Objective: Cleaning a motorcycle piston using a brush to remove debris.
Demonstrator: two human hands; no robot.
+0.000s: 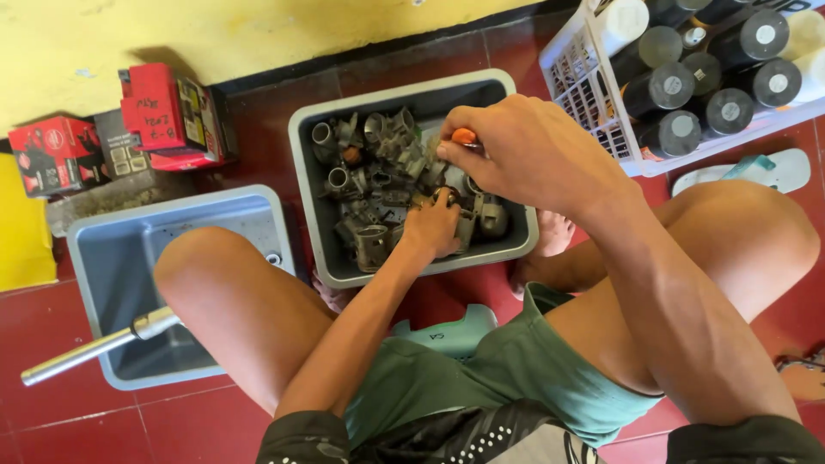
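In the head view, over a grey plastic tub [314, 155] that stands on the red tiled floor [77, 412] between the person's bare knees, both hands work among a heap of grimy metal parts [378, 180]. The parts are dull grey castings, many with round bores and short tubes, oily and piled unevenly against the tub's walls. The left hand [432, 228] reaches down into the pile with its fingers closed around one of the castings at the near side of the tub. The right hand [524, 150] hovers just above it, fingers clamped on a screwdriver with an orange handle [464, 136], of which only the rounded end shows past the knuckles; its shaft is hidden. To the left lies a second grey tub [103, 249], with a metal socket wrench [94, 348] resting over its near rim. Red cardboard boxes [163, 116] stand against the yellow wall [258, 34]. At upper right a white basket [584, 77] holds upright spray cans [679, 86], and a pale sandal [748, 172] lies beside it.
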